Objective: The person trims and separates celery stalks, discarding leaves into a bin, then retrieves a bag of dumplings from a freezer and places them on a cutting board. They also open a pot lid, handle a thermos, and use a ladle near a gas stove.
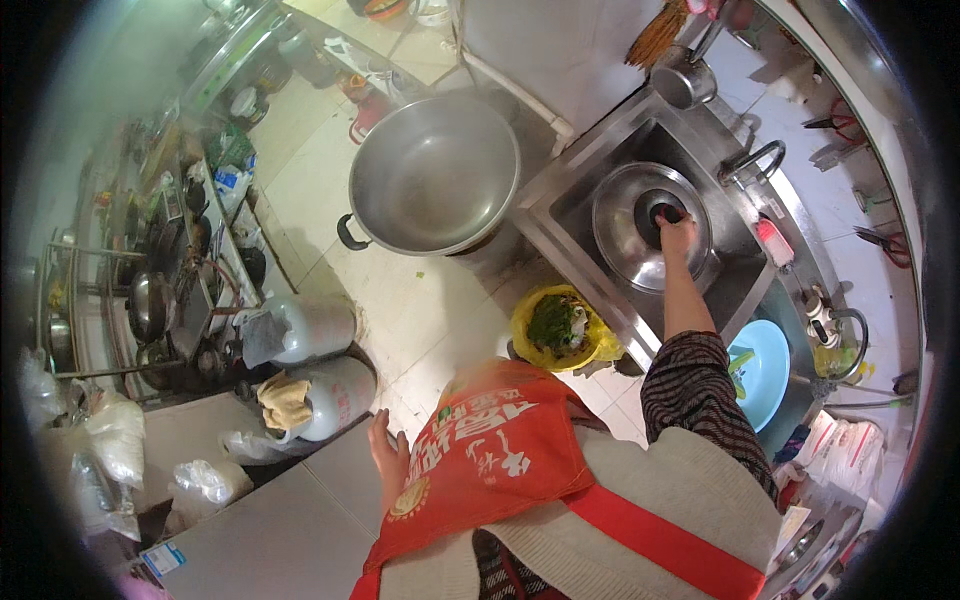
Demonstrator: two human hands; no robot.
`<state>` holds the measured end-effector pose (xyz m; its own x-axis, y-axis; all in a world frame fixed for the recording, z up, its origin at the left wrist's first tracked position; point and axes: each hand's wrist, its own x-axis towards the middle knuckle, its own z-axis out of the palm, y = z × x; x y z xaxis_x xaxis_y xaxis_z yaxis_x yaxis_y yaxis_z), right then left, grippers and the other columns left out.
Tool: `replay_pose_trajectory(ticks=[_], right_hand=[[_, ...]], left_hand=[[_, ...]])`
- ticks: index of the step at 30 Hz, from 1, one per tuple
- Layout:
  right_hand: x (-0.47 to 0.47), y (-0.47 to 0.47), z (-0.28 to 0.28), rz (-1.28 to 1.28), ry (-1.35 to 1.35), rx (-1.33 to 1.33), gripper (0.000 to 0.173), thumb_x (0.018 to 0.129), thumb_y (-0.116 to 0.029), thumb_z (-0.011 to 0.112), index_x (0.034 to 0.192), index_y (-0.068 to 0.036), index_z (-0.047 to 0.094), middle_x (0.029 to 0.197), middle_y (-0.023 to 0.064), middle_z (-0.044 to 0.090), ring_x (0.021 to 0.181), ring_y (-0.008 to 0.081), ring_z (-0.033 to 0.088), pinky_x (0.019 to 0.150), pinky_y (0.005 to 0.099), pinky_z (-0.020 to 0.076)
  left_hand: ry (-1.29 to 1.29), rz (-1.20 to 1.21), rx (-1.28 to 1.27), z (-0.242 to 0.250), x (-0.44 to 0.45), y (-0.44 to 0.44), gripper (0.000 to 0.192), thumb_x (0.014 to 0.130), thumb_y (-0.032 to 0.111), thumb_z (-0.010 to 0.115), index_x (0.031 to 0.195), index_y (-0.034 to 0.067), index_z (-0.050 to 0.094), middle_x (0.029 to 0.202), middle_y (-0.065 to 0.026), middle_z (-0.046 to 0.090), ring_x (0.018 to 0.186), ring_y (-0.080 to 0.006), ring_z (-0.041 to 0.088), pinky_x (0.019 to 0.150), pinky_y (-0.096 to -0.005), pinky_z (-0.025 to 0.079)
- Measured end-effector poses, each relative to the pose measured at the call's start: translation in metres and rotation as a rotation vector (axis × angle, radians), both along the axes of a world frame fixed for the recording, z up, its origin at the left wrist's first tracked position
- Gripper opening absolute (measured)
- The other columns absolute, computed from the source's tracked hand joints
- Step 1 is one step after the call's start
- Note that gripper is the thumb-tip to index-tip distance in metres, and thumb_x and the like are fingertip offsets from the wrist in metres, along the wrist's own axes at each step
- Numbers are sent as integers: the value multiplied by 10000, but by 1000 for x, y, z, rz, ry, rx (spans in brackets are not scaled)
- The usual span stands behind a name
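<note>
My right hand (679,231) reaches into the stainless steel sink (574,255) and grips the dark knob of a round metal pot lid (616,225). The lid lies over the basin, and the hand covers part of its knob. At my left side, beside the red apron (487,450), my left hand (388,444) hangs with its fingers apart and nothing in them. A large two-tone grey wok (431,184) with a black side handle stands left of the sink, its inside bare.
A yellow-lined waste bin (600,351) with green scraps stands below the sink's front edge. Right of the sink sit a light blue basin (776,390), a faucet (776,150) and a metal dipper (682,82). Gas cylinders (322,326) stand on the left, beside a cluttered stove (191,315).
</note>
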<state>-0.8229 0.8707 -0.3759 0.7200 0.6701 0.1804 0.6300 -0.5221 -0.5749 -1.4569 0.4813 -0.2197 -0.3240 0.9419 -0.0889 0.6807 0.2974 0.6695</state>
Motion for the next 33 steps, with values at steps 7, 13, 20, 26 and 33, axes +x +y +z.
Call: replay_pose_trajectory(ticks=[7, 13, 20, 26, 33], right_hand=[[-3, -7, 20, 36, -39, -156, 603, 657, -299, 901, 1147, -38, 665, 1126, 198, 677, 1076, 372, 644, 951, 453, 509], [-9, -34, 22, -59, -117, -208, 619, 748, -367, 855, 1203, -13, 628, 1163, 177, 666, 1105, 369, 634, 963, 464, 512], [-4, -42, 27, -55, 49, -269, 690, 775, -324, 833, 1368, -102, 559, 1338, 195, 574, 1256, 389, 554, 1008, 476, 494], [-14, -39, 48, -58, 89, -305, 816, 760, -399, 840, 1450, -121, 506, 1371, 178, 562, 1284, 363, 543, 1027, 466, 485], [-11, -46, 44, -136, 32, -330, 922, 752, -472, 838, 1514, -136, 442, 1472, 173, 504, 1336, 367, 517, 1076, 479, 460]], left_hand=[[-13, 25, 24, 5, 6, 1, 580, 845, -63, 605, 1411, 27, 517, 1418, -194, 534, 1271, -359, 567, 1073, -420, 478], [-54, 66, 13, -8, 2, -7, 597, 848, -69, 604, 1429, 25, 504, 1419, -197, 533, 1266, -347, 581, 1073, -431, 476], [-162, 11, 18, -28, -15, -9, 597, 873, -51, 578, 1456, 28, 478, 1421, -191, 522, 1242, -352, 594, 1049, -434, 479], [-193, -16, 43, -22, -18, -6, 583, 882, -59, 566, 1451, 26, 475, 1416, -189, 523, 1253, -343, 580, 1056, -439, 469], [-240, 59, 5, -24, -33, -11, 568, 892, -49, 570, 1449, 11, 472, 1414, -192, 533, 1267, -334, 575, 1064, -430, 463]])
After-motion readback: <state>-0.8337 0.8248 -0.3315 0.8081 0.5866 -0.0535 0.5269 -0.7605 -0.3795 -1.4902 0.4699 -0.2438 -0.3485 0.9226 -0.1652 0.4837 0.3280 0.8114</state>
